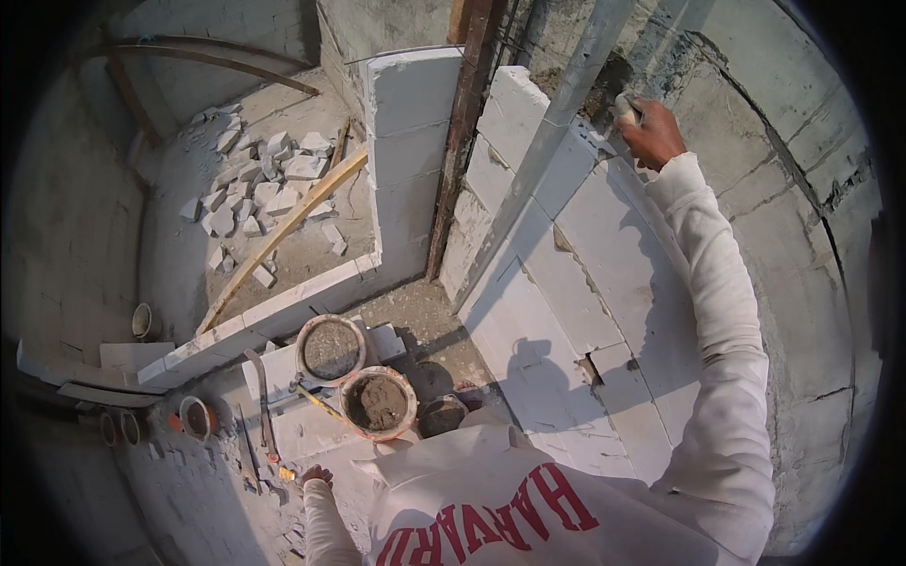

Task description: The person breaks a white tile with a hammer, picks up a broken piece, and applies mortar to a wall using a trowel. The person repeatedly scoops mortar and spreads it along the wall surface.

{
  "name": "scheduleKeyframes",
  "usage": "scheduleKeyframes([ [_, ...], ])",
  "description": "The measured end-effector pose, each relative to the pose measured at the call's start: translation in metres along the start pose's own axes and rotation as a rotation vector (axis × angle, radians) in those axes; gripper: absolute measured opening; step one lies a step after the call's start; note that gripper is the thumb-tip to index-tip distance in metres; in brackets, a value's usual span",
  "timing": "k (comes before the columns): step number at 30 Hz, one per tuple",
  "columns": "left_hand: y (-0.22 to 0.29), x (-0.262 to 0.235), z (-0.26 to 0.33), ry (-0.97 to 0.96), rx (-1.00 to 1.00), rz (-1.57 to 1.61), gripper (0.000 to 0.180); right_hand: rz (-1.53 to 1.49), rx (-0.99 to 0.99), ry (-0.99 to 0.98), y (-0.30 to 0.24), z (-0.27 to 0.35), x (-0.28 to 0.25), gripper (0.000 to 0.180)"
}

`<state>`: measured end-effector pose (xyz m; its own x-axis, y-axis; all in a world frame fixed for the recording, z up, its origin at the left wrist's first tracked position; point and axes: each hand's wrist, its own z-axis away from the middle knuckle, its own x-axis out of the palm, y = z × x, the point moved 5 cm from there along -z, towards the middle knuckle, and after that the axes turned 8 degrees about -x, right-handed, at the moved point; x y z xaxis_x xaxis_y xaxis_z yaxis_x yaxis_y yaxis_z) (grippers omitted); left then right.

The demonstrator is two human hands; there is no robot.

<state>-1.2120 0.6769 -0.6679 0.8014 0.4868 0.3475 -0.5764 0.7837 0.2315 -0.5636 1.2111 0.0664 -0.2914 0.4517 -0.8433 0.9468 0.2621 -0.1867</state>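
My right hand (653, 137) is raised at the top of the white block wall (595, 255), closed around the pale handle of a trowel (625, 108). The trowel's blade cannot be made out. Dark wet mortar (607, 83) lies just beyond the hand, between the block top and the grey wall behind. A metal post (557, 123) rises to the left of that hand. My left hand (317, 474) hangs low at the left, its fingers loosely apart and nothing visible in them. The ground near it holds tools and rubble.
Buckets of mortar (379, 404) and grey mix (330, 349) stand below, beside a yellow-handled hammer (321, 404) and a handsaw (260, 396). A slanting timber (283, 236) leans over a low block wall (274, 311). Broken blocks (274, 179) lie beyond it.
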Motion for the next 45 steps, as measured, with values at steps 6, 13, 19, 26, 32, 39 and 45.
scheduleKeyframes([
  [6, -0.192, -0.037, 0.083, 0.743, -0.355, 0.297, 0.027, 0.157, -0.127, -0.235, 0.005, 0.012, 0.028, 0.032],
  [13, -0.167, -0.007, 0.05, 0.749, -0.333, 0.143, 0.024, 0.082, -0.166, -0.113, 0.001, -0.012, 0.03, 0.029],
  [19, -0.11, 0.012, 0.017, 0.651, -0.226, 0.051, 0.027, 0.0, 0.112, -0.204, 0.002, -0.025, 0.027, 0.032],
  [26, -0.148, -0.009, 0.026, 0.711, -0.325, 0.081, 0.027, -0.181, 0.178, -0.208, -0.006, 0.022, 0.008, 0.036],
  [32, -0.089, -0.004, 0.0, 0.667, -0.313, 0.015, 0.02, -0.047, -0.033, -0.305, -0.006, -0.016, 0.036, 0.041],
  [39, -0.043, -0.001, -0.017, 0.64, -0.135, 0.089, 0.025, -0.032, 0.021, -0.221, 0.005, -0.057, 0.042, 0.042],
  [45, -0.138, -0.007, -0.003, 0.547, -0.289, 0.116, 0.028, 0.009, 0.072, -0.218, 0.018, -0.051, 0.041, 0.042],
])
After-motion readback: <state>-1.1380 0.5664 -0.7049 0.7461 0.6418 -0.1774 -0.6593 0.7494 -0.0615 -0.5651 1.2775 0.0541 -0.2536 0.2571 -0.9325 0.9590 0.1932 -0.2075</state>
